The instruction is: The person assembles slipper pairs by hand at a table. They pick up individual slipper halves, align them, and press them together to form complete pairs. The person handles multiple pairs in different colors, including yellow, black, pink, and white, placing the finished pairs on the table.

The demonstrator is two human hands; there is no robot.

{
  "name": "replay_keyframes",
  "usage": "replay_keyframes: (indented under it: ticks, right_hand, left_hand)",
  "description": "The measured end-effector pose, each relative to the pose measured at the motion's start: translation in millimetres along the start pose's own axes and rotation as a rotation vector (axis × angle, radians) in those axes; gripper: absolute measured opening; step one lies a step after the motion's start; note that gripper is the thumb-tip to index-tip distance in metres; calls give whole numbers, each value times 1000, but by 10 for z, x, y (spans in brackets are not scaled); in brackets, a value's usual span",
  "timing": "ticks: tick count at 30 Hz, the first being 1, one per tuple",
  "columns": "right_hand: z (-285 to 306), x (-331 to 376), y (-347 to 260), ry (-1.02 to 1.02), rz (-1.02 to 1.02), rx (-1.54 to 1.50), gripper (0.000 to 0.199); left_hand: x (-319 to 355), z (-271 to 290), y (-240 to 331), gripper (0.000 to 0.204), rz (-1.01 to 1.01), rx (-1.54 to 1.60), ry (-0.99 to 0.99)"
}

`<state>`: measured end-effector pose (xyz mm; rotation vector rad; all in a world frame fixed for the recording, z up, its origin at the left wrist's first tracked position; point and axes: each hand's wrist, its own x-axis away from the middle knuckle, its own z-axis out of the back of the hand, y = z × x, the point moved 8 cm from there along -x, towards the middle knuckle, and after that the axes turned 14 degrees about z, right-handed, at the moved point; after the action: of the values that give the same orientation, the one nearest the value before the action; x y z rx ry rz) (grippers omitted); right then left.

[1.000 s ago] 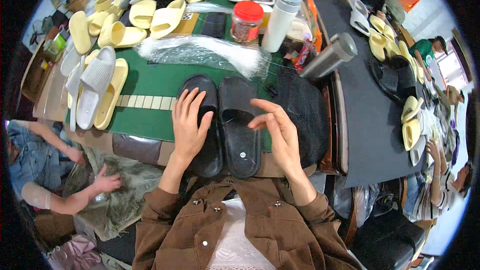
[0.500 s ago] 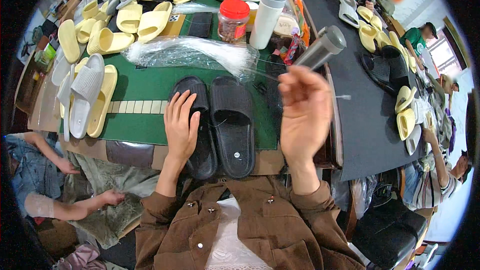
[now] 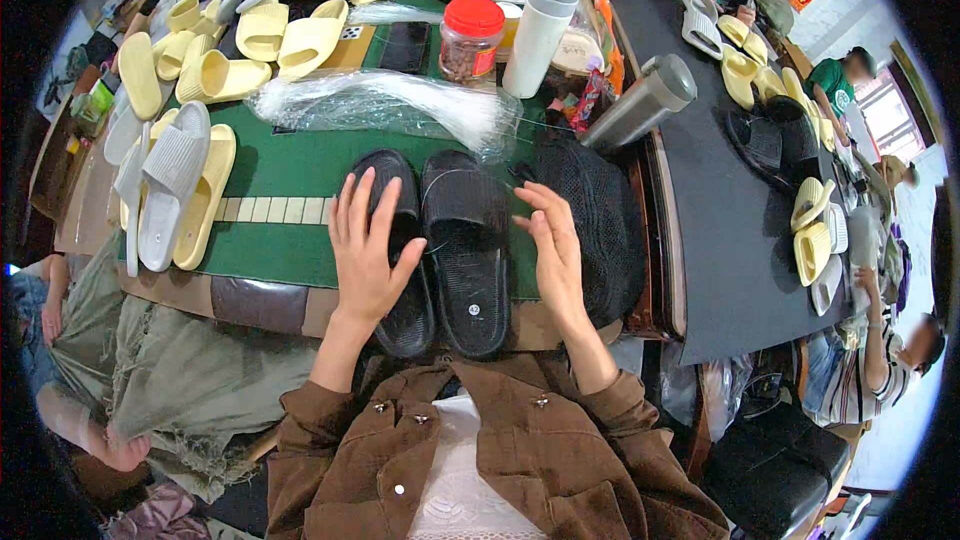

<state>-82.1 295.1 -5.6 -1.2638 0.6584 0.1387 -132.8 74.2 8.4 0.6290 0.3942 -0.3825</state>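
Two black slide slippers lie side by side before me, toes pointing away. My left hand (image 3: pixel 368 240) rests on the left slipper (image 3: pixel 408 315) with its fingers spread over the strap. Beside the outer edge of the right slipper (image 3: pixel 472 280), my right hand (image 3: pixel 556 250) hovers with fingers bent and apart, and I see nothing gripped in it. A thin clear plastic strand (image 3: pixel 428 180) loops up over the inner side of the two straps. Beyond the slippers lies a clear bag of white strands (image 3: pixel 400 108).
Grey and yellow slippers (image 3: pixel 172 180) stand at the left. Behind the bag are a red-lidded jar (image 3: pixel 471 35), a white bottle (image 3: pixel 541 35) and a phone (image 3: pixel 405 47). A grey tumbler (image 3: pixel 645 100) and a black mesh bag (image 3: pixel 590 230) sit at the right. Other people work around the tables.
My right hand has come down and left from beside the tumbler to the right slipper. My left hand stays on the left slipper, thumb now wider. The person opposite has let go of the grey slippers.
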Motion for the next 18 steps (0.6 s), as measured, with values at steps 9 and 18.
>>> replay_keyframes:
  ticks: [9,18]
  right_hand:
    - [46,-52,-231,-281,-51,95,48]
    - [1207,-143,-825,-154,-21,144,45]
  left_hand:
    - [48,-102,139,58,-124,-121,-102]
    - [24,-83,237,61,-161,-137,-74]
